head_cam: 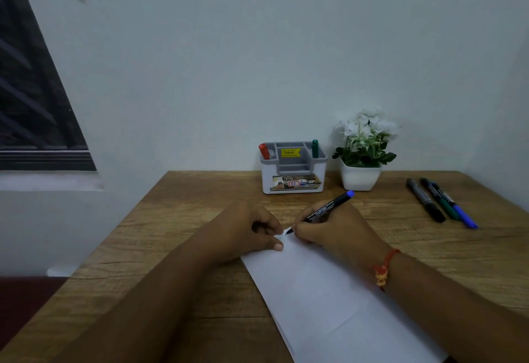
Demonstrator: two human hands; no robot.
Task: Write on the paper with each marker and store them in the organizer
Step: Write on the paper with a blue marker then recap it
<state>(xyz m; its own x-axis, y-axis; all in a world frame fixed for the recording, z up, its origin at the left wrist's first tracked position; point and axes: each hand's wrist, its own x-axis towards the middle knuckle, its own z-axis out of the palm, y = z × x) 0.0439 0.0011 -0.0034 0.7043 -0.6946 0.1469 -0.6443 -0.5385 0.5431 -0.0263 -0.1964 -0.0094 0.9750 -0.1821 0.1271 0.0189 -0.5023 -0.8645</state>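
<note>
Writing grip: blue marker [326, 209] is pinched by the right hand [329, 232], tip on the paper [329, 299] at its far corner.
Left hand [243, 231]: thumb is pressed on the paper; fingers look curled, so its grip cannot be told.
Organizer [293, 173]: red marker [264, 151] and green marker [315, 148] are stood inside.

You face a wooden table [171, 248] with a visible grain. At its far edge stand a white-and-grey organizer [293, 182] and, just right of it, a white flower pot [361, 178]. Near the right edge, a black marker [425, 199], green marker [442, 205] and blue marker [462, 215] lie side by side. A white sheet of paper [329, 305] lies slanted before you.
</note>
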